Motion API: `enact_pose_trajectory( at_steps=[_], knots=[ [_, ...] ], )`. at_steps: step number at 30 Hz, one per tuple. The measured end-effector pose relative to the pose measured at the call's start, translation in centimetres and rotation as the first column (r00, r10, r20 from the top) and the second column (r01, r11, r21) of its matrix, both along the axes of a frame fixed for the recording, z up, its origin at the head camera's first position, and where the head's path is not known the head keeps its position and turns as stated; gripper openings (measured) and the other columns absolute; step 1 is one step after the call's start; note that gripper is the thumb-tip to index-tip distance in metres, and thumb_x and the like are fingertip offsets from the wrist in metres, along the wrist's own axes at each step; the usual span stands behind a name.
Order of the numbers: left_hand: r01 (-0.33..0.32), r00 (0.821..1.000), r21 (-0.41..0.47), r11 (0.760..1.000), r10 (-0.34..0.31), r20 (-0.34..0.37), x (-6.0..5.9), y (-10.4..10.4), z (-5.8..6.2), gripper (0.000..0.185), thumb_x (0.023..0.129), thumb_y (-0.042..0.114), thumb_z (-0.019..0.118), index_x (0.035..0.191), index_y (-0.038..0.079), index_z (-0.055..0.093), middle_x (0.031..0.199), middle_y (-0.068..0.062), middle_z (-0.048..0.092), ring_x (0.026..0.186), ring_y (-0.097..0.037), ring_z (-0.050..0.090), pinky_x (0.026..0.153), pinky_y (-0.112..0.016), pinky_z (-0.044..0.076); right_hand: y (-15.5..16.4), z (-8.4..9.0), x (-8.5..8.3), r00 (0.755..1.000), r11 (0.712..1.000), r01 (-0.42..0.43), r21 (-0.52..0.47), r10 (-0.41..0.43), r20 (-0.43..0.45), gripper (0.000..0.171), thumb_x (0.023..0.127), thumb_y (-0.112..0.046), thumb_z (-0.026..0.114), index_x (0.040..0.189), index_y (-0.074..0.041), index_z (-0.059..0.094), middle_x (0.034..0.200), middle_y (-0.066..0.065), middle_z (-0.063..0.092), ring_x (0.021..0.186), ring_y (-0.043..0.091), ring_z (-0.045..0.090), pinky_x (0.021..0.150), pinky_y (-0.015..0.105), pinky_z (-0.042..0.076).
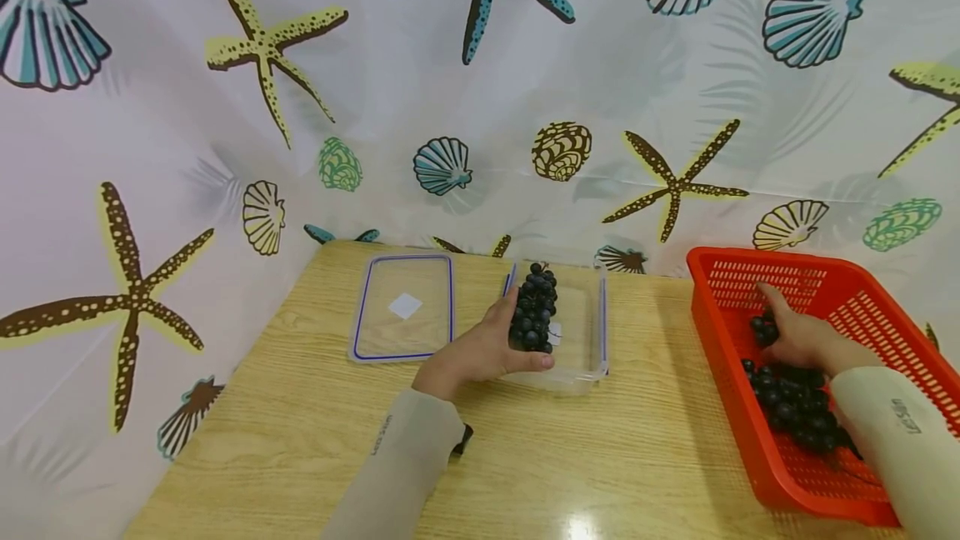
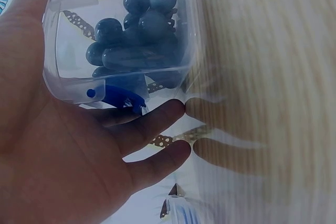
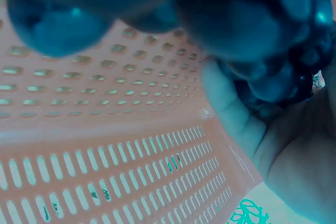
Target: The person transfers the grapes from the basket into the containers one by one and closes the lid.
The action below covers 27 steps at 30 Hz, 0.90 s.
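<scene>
Our left fingers (image 2: 157,121) are curled around the near left side of the clear box (image 1: 592,348). The left hand (image 1: 480,348) holds the box in place, with the thumb along its near edge. Inside the box lies one bunch of dark grapes (image 1: 534,307), on the left side, right by our fingers.

Our right fingers (image 1: 772,302) are down in the red basket (image 1: 720,373) on the right. They are bent around a small bunch of grapes (image 1: 763,330) at the far end of the grape pile (image 1: 795,407). In the right wrist view the grapes press against the palm, so we think the right hand (image 1: 798,340) has hold of them.

The box sits in the middle of the tabletop (image 1: 300,423). Its lid (image 1: 405,307) lies flat just to the left of it. The basket is well apart from the box, near the right edge. Behind it all hangs a curtain with starfish and shells (image 1: 480,107).

We think the grapes are light and soft. They can squash or fall off if squeezed hard. It looks best to cup the bunch from below or pinch it by the stem. The box looks stiff and smooth, so it may slip.
</scene>
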<state>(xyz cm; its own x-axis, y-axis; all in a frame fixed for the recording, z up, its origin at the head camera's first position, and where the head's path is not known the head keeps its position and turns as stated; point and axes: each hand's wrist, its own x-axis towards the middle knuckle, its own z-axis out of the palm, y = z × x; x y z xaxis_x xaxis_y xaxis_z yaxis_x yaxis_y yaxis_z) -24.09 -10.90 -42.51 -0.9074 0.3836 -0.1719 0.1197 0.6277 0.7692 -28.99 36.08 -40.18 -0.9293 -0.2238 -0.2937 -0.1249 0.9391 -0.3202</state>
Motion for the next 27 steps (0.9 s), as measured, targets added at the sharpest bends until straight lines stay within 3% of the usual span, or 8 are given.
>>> enact_pose_trajectory(
  at_steps=[6,9,15,19,21,24,27],
  knots=[
    [-0.001,1.0,-0.021,1.0,0.001,-0.009,0.0,0.0,0.2,0.124,0.082,0.06,0.078,0.161,0.033,-0.014,0.169,-0.01,-0.002,0.152,-0.036,0.01,0.116,-0.06,0.02,-0.3,1.1,-0.2,1.0,1.0,0.012,-0.024,-0.012,0.005,0.113,0.083,-0.011,0.076,0.155,0.001,-0.01,0.118,0.043,0.055,0.077,0.033,0.064,0.084,0.063,0.049],
    [-0.006,1.0,-0.02,1.0,0.006,-0.007,0.0,-0.1,0.2,0.124,0.082,0.059,0.078,0.161,0.033,-0.014,0.169,-0.009,-0.003,0.152,-0.036,0.01,0.116,-0.061,0.02,-0.8,1.8,-0.1,1.0,1.0,-0.009,-0.023,0.008,-0.019,0.111,0.085,-0.011,0.076,0.156,0.0,-0.01,0.125,0.046,0.049,0.075,0.033,0.064,0.082,0.062,0.05],
    [-0.004,1.0,-0.008,1.0,0.004,-0.002,0.0,-0.1,0.3,0.123,0.083,0.057,0.079,0.161,0.032,-0.014,0.168,-0.01,-0.003,0.152,-0.037,0.009,0.116,-0.061,0.019,-1.8,3.2,0.0,1.0,1.0,-0.009,-0.011,0.009,-0.014,0.111,0.086,-0.014,0.074,0.156,-0.001,-0.011,0.097,0.031,0.065,0.069,0.031,0.063,0.078,0.061,0.052],
    [-0.004,1.0,-0.001,1.0,0.004,0.008,0.1,-0.1,0.3,0.124,0.082,0.058,0.079,0.161,0.031,-0.013,0.169,-0.01,-0.003,0.151,-0.037,0.009,0.115,-0.062,0.019,-2.3,4.3,0.3,0.999,1.0,-0.003,-0.018,0.003,-0.043,0.112,0.086,-0.015,0.075,0.157,-0.003,-0.01,0.112,0.041,0.059,0.082,0.041,0.065,0.084,0.066,0.049],
    [-0.002,1.0,0.003,1.0,0.002,0.011,0.1,-0.1,0.3,0.124,0.082,0.059,0.078,0.161,0.03,-0.013,0.168,-0.011,-0.003,0.152,-0.038,0.009,0.115,-0.062,0.019,-2.5,4.8,0.5,0.998,0.999,-0.007,-0.031,0.005,-0.067,0.111,0.087,-0.017,0.075,0.157,-0.002,-0.011,0.126,0.047,0.049,0.089,0.045,0.065,0.086,0.068,0.046],
    [0.004,1.0,0.004,1.0,-0.004,0.01,0.1,-0.1,0.4,0.124,0.082,0.059,0.078,0.161,0.03,-0.013,0.168,-0.012,-0.003,0.152,-0.038,0.008,0.115,-0.062,0.019,-2.9,5.7,0.9,0.996,0.998,-0.012,-0.064,0.006,-0.092,0.111,0.09,-0.019,0.072,0.157,-0.003,-0.014,0.131,0.049,0.044,0.088,0.043,0.066,0.084,0.067,0.048],
    [0.007,1.0,0.003,1.0,-0.007,0.009,0.1,-0.1,0.3,0.125,0.082,0.06,0.078,0.161,0.031,-0.014,0.168,-0.011,-0.003,0.152,-0.037,0.008,0.115,-0.062,0.019,-3.7,6.6,1.2,0.994,0.997,-0.007,-0.082,-0.002,-0.108,0.111,0.092,-0.022,0.07,0.158,-0.006,-0.017,0.125,0.047,0.05,0.074,0.035,0.066,0.074,0.06,0.052]
  ],
)
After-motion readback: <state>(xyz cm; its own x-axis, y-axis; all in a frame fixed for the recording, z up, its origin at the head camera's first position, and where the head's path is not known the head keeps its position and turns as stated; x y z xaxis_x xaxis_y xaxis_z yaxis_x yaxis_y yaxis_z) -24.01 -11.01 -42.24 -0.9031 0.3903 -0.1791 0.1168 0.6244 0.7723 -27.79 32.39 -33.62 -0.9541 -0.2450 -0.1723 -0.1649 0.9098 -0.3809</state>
